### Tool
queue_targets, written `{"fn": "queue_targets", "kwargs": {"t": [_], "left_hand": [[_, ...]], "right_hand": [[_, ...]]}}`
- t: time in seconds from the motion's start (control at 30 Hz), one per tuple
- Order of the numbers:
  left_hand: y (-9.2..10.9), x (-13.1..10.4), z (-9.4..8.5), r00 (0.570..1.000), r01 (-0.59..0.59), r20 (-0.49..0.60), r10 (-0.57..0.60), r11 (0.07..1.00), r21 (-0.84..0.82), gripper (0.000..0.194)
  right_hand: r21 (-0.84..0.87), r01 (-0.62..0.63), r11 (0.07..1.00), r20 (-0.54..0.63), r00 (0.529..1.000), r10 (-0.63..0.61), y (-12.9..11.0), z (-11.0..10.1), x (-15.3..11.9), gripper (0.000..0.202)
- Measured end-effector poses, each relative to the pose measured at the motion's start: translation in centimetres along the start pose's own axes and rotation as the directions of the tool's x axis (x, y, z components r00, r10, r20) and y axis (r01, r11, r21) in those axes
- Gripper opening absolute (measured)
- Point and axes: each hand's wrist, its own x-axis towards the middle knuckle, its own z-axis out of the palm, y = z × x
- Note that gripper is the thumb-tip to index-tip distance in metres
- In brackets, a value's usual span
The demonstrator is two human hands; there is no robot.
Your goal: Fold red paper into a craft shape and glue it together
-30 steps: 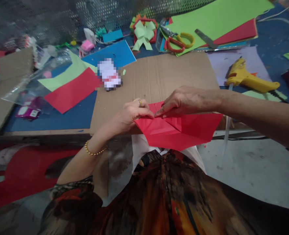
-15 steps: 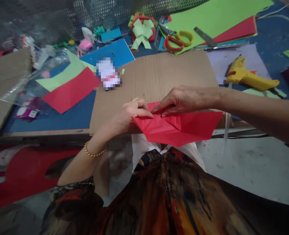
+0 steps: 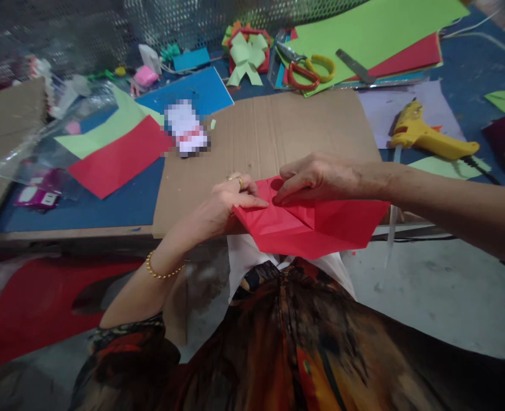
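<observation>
A sheet of red paper (image 3: 347, 224) with several creases lies partly on the cardboard and juts over the table's front edge. My left hand (image 3: 235, 197), with a ring on one finger, grips its left corner, thumb on top and the other fingers curled. On the paper's upper middle, my right hand (image 3: 308, 178) presses with thumb and fingertips together on a folded part. Whether a fold is pinched between the right fingertips is hard to see.
Brown cardboard (image 3: 304, 125) lies under the work. A yellow glue gun (image 3: 432, 134) rests at right, scissors (image 3: 310, 71) and a metal blade (image 3: 355, 67) on green paper (image 3: 372, 34) behind. Red paper (image 3: 119, 157) lies left, near a blurred-out white object (image 3: 187, 128).
My right hand has shifted slightly right along the fold, its fingers more bunched. My left hand keeps its hold on the red paper. The whole view has moved a little.
</observation>
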Motion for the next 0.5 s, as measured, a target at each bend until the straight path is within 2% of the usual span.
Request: {"fn": "queue_targets", "kwargs": {"t": [0.13,0.33,0.43,0.5], "left_hand": [[-0.1,0.1,-0.1,0.999,-0.034,0.025,0.035,0.999,-0.037,0.030],[-0.2,-0.2,0.1,0.999,0.038,0.037,-0.035,0.996,-0.081,0.021],[0.4,0.0,-0.7,0.995,-0.016,0.093,0.024,0.996,-0.085,0.021],[0.7,0.6,-1.7,0.988,-0.030,0.150,0.042,0.996,-0.083,0.025]], "right_hand": [[0.005,-0.022,1.000,0.059,0.998,0.022,-0.6,-0.6,-0.3,0.048],[0.164,-0.103,0.981,-0.014,0.994,0.107,0.1,0.3,0.2,0.032],[0.192,-0.139,0.972,-0.037,0.988,0.148,0.5,0.9,0.8,0.027],[0.120,-0.199,0.973,-0.046,0.978,0.205,0.3,0.9,1.1,0.022]]}}
